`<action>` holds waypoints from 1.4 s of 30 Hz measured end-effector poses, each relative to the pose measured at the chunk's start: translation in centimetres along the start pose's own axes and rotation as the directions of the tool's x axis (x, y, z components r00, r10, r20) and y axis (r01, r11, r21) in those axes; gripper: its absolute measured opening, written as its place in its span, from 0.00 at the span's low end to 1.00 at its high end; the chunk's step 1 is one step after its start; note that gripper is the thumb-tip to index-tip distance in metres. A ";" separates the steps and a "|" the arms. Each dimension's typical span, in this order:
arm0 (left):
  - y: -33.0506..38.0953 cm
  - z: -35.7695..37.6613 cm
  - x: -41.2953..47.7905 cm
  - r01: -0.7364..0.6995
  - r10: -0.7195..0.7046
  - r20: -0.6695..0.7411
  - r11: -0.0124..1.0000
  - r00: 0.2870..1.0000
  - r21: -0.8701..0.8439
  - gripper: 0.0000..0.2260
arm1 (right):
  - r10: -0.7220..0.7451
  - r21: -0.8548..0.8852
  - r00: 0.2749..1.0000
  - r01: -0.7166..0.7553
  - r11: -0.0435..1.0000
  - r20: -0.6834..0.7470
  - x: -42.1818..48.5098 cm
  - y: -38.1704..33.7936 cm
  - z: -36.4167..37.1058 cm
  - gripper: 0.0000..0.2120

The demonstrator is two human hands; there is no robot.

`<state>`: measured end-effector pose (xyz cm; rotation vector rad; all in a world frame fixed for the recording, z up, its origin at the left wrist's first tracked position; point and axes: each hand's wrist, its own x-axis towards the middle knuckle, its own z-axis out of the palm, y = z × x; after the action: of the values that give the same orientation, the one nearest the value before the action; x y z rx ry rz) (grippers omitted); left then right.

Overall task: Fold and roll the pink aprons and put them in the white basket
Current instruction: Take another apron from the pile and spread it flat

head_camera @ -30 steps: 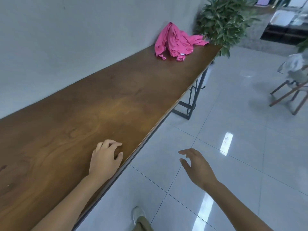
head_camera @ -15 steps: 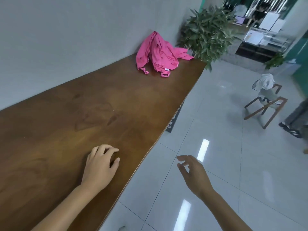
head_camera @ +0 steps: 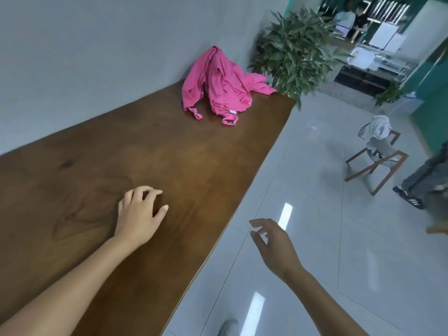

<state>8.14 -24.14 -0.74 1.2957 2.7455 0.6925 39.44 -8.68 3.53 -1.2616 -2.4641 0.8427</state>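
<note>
A crumpled heap of pink aprons (head_camera: 218, 86) lies at the far end of the long brown wooden table (head_camera: 169, 161), against the grey wall. My left hand (head_camera: 139, 214) rests on the table top well short of the heap, fingers loosely curled, holding nothing. My right hand (head_camera: 274, 243) hangs in the air beyond the table's right edge, over the floor, fingers relaxed and empty. No white basket is in view.
A leafy potted plant (head_camera: 293, 52) stands just past the table's far end. A wooden chair (head_camera: 378, 161) with pale cloth on it stands on the glossy tiled floor at right. A person's legs (head_camera: 421, 178) show at the right edge, and people stand far back.
The view has swung right and moved closer to the pink heap. Both hands keep about the same pose, the left on the table and the right beside it.
</note>
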 end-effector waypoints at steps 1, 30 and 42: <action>0.1 0.3 1.2 0.027 -0.027 0.000 1.000 1.000 0.005 0.18 | -0.005 -0.005 1.000 0.005 1.000 0.010 1.3 0.2 -0.2 0.12; 4.1 3.7 11.1 0.428 -0.406 -0.169 0.895 0.898 0.124 0.22 | -0.474 -0.174 0.796 0.564 0.807 0.377 48.6 -11.0 4.5 0.25; 4.2 3.5 11.3 0.442 -0.422 -0.152 0.888 0.894 0.131 0.27 | -0.493 -0.280 0.775 0.612 0.739 0.395 48.8 -12.1 8.7 0.28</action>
<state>4.57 -12.15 -0.38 0.6219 3.0829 0.5282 -1.59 21.64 1.76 -0.4002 -3.1167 0.3915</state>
